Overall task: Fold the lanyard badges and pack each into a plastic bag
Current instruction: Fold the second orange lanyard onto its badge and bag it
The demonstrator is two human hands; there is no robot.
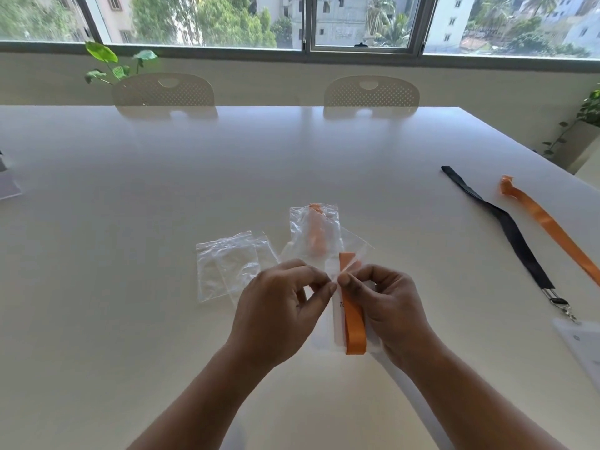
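Over the near middle of the white table point(162, 190), my left hand point(282, 303) and my right hand point(389, 303) both pinch the edge of a clear plastic bag point(352, 251) between thumb and fingertips. A folded orange lanyard point(354, 323) with its white badge card point(337, 319) lies under and between my hands. Just beyond them a clear bag holding a folded orange lanyard point(315, 232) lies flat. Empty clear bags point(227, 264) sit to the left of my hands.
A black lanyard point(506, 222) with a metal clip and a badge holder point(581, 345) stretches along the right side, beside a loose orange lanyard point(548, 222). Two white chairs point(164, 89) stand at the far edge below a window. A card point(8, 186) lies at the left edge.
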